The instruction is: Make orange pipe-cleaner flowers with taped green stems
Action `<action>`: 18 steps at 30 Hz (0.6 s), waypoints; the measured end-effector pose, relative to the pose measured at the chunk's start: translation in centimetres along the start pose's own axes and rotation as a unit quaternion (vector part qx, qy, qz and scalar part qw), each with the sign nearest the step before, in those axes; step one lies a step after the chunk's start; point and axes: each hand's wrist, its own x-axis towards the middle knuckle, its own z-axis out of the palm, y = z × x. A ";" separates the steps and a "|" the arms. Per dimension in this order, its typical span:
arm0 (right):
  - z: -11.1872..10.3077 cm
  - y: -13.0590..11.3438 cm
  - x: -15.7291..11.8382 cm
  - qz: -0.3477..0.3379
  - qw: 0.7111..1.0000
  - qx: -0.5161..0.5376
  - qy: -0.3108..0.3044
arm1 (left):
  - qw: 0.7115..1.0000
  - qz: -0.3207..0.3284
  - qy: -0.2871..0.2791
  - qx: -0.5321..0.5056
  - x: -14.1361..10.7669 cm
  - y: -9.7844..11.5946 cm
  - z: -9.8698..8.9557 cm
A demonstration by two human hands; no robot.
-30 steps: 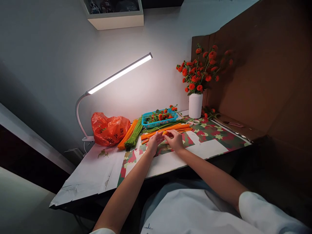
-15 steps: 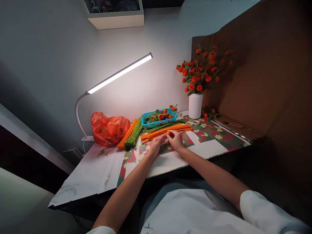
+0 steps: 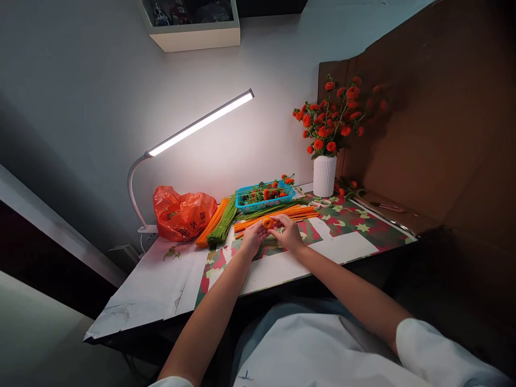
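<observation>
Orange flower head (image 3: 267, 223) — seemingly pinched between the fingertips of the left hand (image 3: 252, 238) and right hand (image 3: 288, 233).

Surface (image 3: 141, 290): lamp (image 3: 201, 122) at back left corner. Plastic bag (image 3: 183, 215) beside lamp base, toward the back edge. Right of bag: two bundles of stems (image 3: 217, 221), side by side. Basket (image 3: 264, 200) near back edge, right of bundles; flowers (image 3: 266, 193) in it. Loose sticks (image 3: 282, 214) lie before basket; rolls of tape (image 3: 324, 203) near their right end. Vase (image 3: 323, 176) near back edge, right of basket, holding a bouquet (image 3: 322, 121). Loose flowers (image 3: 347, 188) just right of vase.
</observation>
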 end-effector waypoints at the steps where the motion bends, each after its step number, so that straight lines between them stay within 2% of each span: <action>1: -0.1 0.0 0.0 -0.011 1.000 -0.011 0.003 | 1.000 -0.002 0.001 -0.002 0.0 0.0 0.0; 6: -0.1 -0.1 -0.1 -0.043 0.998 -0.047 0.014 | 1.000 0.013 -0.010 -0.008 0.1 -0.1 0.1; 12: -0.1 -0.3 -0.1 -0.052 0.987 -0.149 0.018 | 0.999 0.020 -0.024 -0.009 0.0 -0.3 0.0; 18: -0.1 -0.5 -0.1 -0.049 0.978 -0.203 -0.017 | 0.999 0.008 -0.030 0.015 -0.2 -0.2 0.4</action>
